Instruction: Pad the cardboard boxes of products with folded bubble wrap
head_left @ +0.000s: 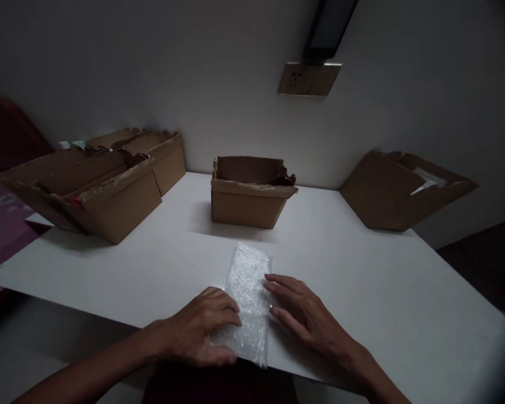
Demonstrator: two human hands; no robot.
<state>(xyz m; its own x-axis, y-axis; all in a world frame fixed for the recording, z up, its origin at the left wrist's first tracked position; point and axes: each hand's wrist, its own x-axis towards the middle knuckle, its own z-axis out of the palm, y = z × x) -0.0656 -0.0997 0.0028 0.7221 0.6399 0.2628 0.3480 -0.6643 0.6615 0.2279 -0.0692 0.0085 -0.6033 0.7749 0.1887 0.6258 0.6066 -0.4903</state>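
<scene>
A strip of clear bubble wrap (250, 280) lies lengthwise on the white table, its near end reaching the front edge. Whether anything is wrapped inside it, I cannot make out. My left hand (208, 328) rests along the left side of the near part, fingers bent over the plastic and thumb spread apart below them. On the other side, my right hand (305, 314) is open, with its fingers stretched toward the right edge of the bubble wrap and the fingertips at or just touching it.
Behind the bubble wrap stands an open cardboard box (248, 205). Several more open boxes (122, 207) are grouped at the left of the table (340, 252). A tilted cardboard box (374, 191) sits at the back right. A socket plate (309, 78) is on the wall.
</scene>
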